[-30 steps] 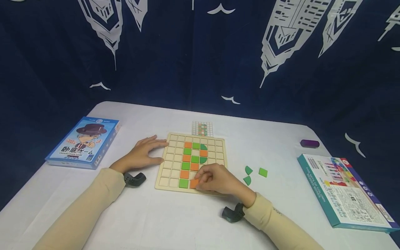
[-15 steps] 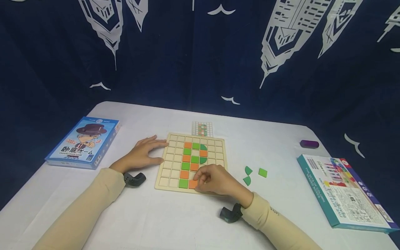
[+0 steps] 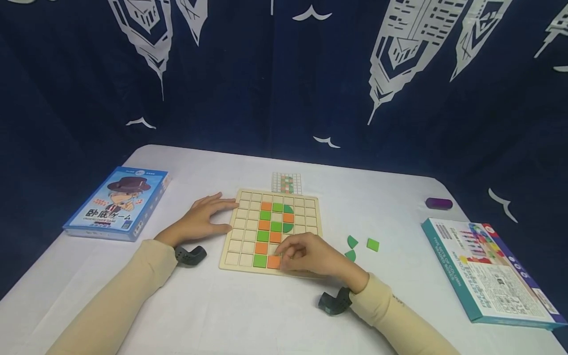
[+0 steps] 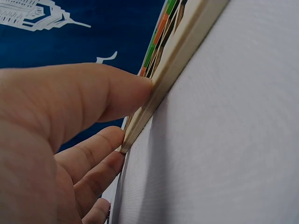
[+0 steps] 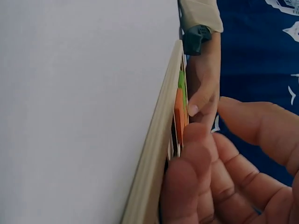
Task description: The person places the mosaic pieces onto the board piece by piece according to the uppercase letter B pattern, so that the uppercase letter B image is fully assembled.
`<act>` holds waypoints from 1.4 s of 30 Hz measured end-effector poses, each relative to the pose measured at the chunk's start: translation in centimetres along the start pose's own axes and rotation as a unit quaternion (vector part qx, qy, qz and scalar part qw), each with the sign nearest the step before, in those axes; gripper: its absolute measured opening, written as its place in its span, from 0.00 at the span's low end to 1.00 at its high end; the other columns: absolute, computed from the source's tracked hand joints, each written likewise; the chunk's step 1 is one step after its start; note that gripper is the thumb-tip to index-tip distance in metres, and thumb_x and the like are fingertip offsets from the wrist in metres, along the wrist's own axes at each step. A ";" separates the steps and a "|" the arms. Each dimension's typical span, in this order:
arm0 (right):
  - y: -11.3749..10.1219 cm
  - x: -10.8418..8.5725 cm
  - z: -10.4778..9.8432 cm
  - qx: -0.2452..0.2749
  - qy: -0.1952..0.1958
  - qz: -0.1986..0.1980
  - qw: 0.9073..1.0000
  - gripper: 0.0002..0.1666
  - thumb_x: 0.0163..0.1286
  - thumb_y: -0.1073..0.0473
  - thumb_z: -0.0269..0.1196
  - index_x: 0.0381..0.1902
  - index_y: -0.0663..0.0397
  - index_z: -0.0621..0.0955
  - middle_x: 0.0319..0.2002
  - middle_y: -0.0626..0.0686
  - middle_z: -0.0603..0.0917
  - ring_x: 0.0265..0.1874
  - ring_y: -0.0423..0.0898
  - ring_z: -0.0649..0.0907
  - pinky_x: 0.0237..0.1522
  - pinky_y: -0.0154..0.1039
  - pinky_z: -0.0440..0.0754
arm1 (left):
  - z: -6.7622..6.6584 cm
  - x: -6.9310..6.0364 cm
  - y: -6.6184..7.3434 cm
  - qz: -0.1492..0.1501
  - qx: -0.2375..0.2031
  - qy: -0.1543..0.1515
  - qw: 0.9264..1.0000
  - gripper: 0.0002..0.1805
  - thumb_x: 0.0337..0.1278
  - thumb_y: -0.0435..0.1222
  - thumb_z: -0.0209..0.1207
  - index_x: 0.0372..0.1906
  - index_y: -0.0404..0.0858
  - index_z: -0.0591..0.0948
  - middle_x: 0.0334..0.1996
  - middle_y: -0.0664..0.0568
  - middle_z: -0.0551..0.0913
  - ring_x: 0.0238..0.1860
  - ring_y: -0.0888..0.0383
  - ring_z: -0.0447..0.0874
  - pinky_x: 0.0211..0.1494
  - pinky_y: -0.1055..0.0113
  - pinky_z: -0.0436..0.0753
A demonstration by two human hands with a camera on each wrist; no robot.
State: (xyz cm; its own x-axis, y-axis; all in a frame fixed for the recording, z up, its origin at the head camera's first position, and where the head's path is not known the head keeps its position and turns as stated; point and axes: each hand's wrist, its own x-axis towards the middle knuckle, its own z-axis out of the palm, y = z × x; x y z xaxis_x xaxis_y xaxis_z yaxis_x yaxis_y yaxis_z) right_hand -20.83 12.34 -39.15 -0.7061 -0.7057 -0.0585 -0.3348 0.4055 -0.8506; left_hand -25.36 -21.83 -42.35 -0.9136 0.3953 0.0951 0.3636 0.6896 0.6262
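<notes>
A wooden grid board (image 3: 234, 246) lies on the white table, holding orange and green tiles. My left hand (image 3: 198, 220) rests at its left side; in the left wrist view the thumb (image 4: 126, 91) touches the board's edge and the fingers are extended. My right hand (image 3: 310, 254) is over the lower right part of the board, fingers loosely bent. Its fingertips are beside an orange tile (image 3: 273, 262) in the bottom row, next to a green tile (image 3: 260, 261). In the right wrist view, one digit stands apart from the other fingers; the tile is partly hidden by fingers.
Two dark green quarter-circle pieces (image 3: 352, 241) and a light green square (image 3: 372, 244) lie right of the board. A pattern card (image 3: 286, 183) lies behind it. A blue game box (image 3: 117, 204) is at left; another box (image 3: 492, 276) and a purple object (image 3: 439, 203) are at right.
The orange tile has shifted slightly left into the bottom-row cell beside the green tile. My right fingers have drawn slightly right, uncovering more of it. My left hand has stayed in place.
</notes>
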 end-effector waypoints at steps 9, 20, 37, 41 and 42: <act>0.9 -1.8 -2.2 0.080 0.023 0.008 0.996 0.14 0.76 0.70 0.64 0.56 0.74 0.83 0.35 0.58 0.89 0.29 0.43 0.83 0.33 0.33 0.86 | 0.1 0.1 0.0 -0.003 -0.003 0.000 1.000 0.37 0.65 0.45 0.70 0.77 0.40 0.77 0.80 0.42 0.71 0.86 0.34 0.48 0.84 0.31 0.43; 3.6 -4.7 -6.3 0.063 0.110 0.028 0.992 0.16 0.79 0.69 0.61 0.58 0.78 0.81 0.37 0.63 0.89 0.26 0.41 0.82 0.31 0.35 0.86 | 0.0 0.0 0.1 -0.002 -0.004 0.002 1.000 0.37 0.64 0.45 0.70 0.76 0.39 0.77 0.80 0.42 0.72 0.86 0.34 0.49 0.84 0.31 0.43; 6.3 -7.7 -11.0 0.036 0.185 0.118 0.975 0.20 0.79 0.65 0.63 0.62 0.74 0.80 0.29 0.55 0.83 0.23 0.41 0.77 0.26 0.34 0.82 | 0.1 0.1 -0.3 -0.014 -0.002 -0.005 1.000 0.37 0.65 0.44 0.69 0.78 0.41 0.76 0.81 0.43 0.70 0.87 0.36 0.46 0.85 0.32 0.41; 6.9 -8.2 -11.4 0.043 0.189 0.122 0.973 0.21 0.79 0.64 0.62 0.62 0.76 0.80 0.29 0.53 0.82 0.22 0.41 0.76 0.25 0.34 0.81 | 0.1 0.1 -0.2 -0.012 -0.001 -0.005 1.000 0.37 0.65 0.44 0.69 0.78 0.41 0.76 0.81 0.43 0.70 0.87 0.36 0.46 0.85 0.32 0.42; 7.0 -8.2 -11.4 0.044 0.189 0.124 0.973 0.21 0.79 0.64 0.62 0.62 0.76 0.80 0.29 0.52 0.82 0.22 0.40 0.76 0.25 0.33 0.81 | 0.1 0.1 -0.2 -0.012 -0.001 -0.005 1.000 0.37 0.65 0.44 0.69 0.78 0.41 0.76 0.81 0.43 0.70 0.87 0.36 0.46 0.85 0.32 0.42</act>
State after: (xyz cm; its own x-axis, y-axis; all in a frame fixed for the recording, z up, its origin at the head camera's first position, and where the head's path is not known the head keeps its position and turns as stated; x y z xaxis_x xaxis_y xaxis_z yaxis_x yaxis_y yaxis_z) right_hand -24.49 27.60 -38.63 -0.9429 -0.3220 -0.0850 -0.0823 0.4726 -0.8774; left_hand -25.50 -21.90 -42.52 -0.9204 0.3843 0.0719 0.3407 0.6982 0.6297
